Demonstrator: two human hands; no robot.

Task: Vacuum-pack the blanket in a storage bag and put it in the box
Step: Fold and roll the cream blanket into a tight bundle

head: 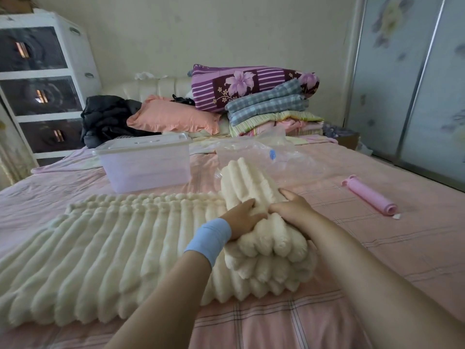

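Observation:
A cream ribbed fluffy blanket lies on the pink bed, its left part spread flat and its right end rolled into a thick bundle. My left hand, with a blue wristband, grips the top of the roll. My right hand grips the roll beside it, thumb on top. Behind the roll lies a clear plastic storage bag with a blue valve. A translucent box with its lid on stands at the back left. A pink hand pump lies at the right.
The bed sheet is pink with checks. A pink pillow, a dark jacket and a stack of folded quilts sit at the headboard. A white drawer unit stands left; sliding wardrobe doors are right.

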